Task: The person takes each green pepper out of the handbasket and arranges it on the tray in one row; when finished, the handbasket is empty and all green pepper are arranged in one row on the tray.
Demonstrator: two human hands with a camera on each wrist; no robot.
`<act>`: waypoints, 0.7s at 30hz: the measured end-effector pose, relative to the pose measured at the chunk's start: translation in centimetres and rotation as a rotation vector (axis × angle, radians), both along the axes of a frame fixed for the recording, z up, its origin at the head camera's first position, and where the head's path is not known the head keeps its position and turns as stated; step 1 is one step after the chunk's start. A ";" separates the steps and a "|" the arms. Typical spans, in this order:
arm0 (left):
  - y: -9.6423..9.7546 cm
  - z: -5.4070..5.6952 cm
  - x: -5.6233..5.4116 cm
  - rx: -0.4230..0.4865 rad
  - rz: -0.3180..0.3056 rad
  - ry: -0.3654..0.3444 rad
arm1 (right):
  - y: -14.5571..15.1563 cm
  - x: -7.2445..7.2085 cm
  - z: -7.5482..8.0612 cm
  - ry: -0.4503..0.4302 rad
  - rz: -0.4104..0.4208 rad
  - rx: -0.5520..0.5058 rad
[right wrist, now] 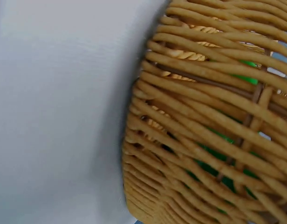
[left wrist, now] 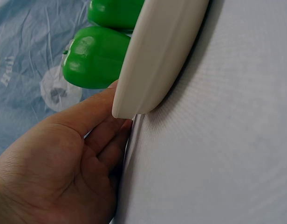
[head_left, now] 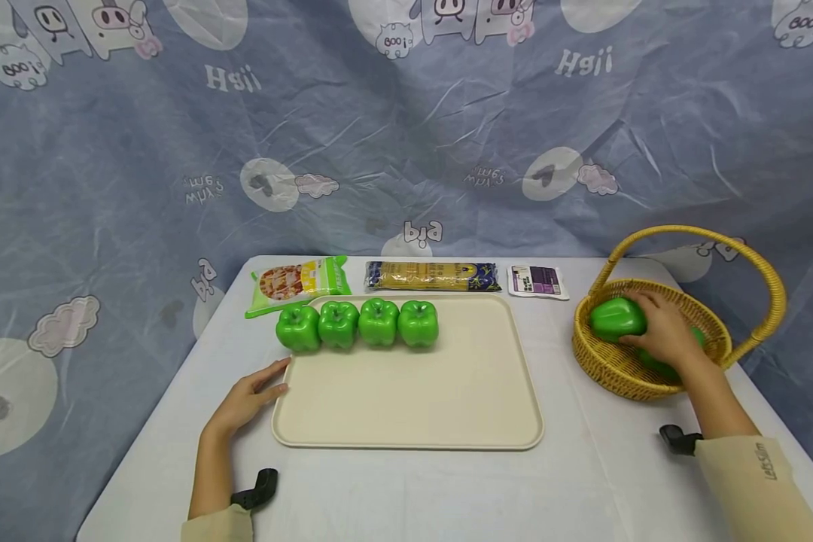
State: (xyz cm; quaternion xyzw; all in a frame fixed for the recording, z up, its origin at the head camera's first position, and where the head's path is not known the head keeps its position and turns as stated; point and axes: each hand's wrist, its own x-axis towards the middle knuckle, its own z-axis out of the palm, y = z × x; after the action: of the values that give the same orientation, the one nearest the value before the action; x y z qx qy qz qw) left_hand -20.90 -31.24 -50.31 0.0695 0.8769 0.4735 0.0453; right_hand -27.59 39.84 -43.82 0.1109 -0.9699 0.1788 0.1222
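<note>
Inside the wicker basket on the right, my right hand grips a green bell pepper between thumb and fingers. More green shows beneath that hand, partly covered by it. On the left, my left hand touches the left edge of the beige tray, its fingers fairly straight. Several green bell peppers stand in a row along the tray's back left. The left wrist view has the left fingers against the tray rim. Basket weave fills much of the right wrist view, hiding the right hand.
Behind the tray lie a green snack bag, a long blue and gold packet and a small white and purple packet. The basket's tall handle arches over its right side. A patterned blue cloth hangs behind the white table.
</note>
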 end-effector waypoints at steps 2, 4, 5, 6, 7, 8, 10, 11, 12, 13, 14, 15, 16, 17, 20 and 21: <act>0.0 0.0 0.0 -0.002 0.003 0.001 | -0.1 0.1 -0.1 0.003 0.003 0.002; 0.0 0.0 0.0 -0.006 0.005 0.000 | -0.1 0.2 -0.1 0.004 0.005 -0.004; 0.0 0.0 0.0 -0.009 0.000 0.000 | -0.1 0.2 -0.2 0.004 0.006 -0.009; 0.0 0.0 0.0 -0.010 0.001 -0.001 | -0.1 0.3 -0.2 0.003 0.003 -0.015; 0.0 -0.1 -0.1 -0.010 0.001 -0.002 | -0.1 0.4 -0.2 0.001 0.000 -0.023; 0.0 -0.1 -0.1 -0.008 0.002 -0.004 | -0.1 0.5 -0.2 -0.001 -0.004 -0.033; 0.1 -0.1 0.0 -0.007 0.000 -0.008 | -0.1 0.7 -0.1 -0.003 -0.011 -0.055; 0.1 -0.1 0.0 -0.004 -0.001 -0.010 | -0.2 0.8 -0.1 -0.004 -0.016 -0.066; 0.1 -0.1 0.0 -0.001 0.001 -0.011 | -0.3 0.9 0.0 -0.002 -0.019 -0.079; 0.1 -0.1 0.0 0.001 0.003 -0.012 | -0.4 1.1 0.0 0.001 -0.020 -0.091; 0.1 -0.1 0.0 0.003 0.003 -0.012 | -0.5 1.2 0.1 0.005 -0.021 -0.100; 0.1 -0.1 0.0 0.003 0.002 -0.011 | -0.6 1.4 0.2 0.009 -0.023 -0.108; 0.1 -0.1 0.0 0.003 0.001 -0.010 | -0.7 1.6 0.3 0.015 -0.024 -0.116; 0.1 -0.1 0.0 0.004 0.001 -0.009 | -0.9 1.8 0.4 0.021 -0.024 -0.122; 0.0 -0.1 0.0 0.004 0.000 -0.009 | -1.2 2.2 0.6 0.041 -0.023 -0.158; 0.0 -0.1 0.0 0.004 0.001 -0.009 | -1.3 2.4 0.7 0.049 -0.023 -0.174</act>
State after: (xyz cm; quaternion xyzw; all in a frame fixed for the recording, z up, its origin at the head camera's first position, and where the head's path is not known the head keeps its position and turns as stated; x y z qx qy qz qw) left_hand -20.91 -31.22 -50.39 0.0668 0.8759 0.4754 0.0488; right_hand -25.19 38.50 -43.13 0.0928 -0.9487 0.2582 0.1570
